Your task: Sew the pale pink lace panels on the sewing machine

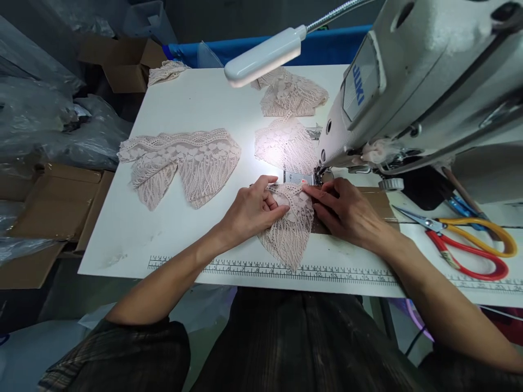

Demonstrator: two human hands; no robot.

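The lace piece (295,239) lay just before the presser foot (318,175). Left hand (255,208) pinched it; right hand (346,211) touched its upper edge, grip unclear. Judged light, limp, snag-prone; best held along that edge.

scissors (436,224): right of the fingers (322,195) | cardboard boxes (57,198): far left of them | plastic bin (147,23): left, well beyond them

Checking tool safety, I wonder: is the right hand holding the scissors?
No, the scissors lie on the table, apart from the right hand, which touches a lace piece.
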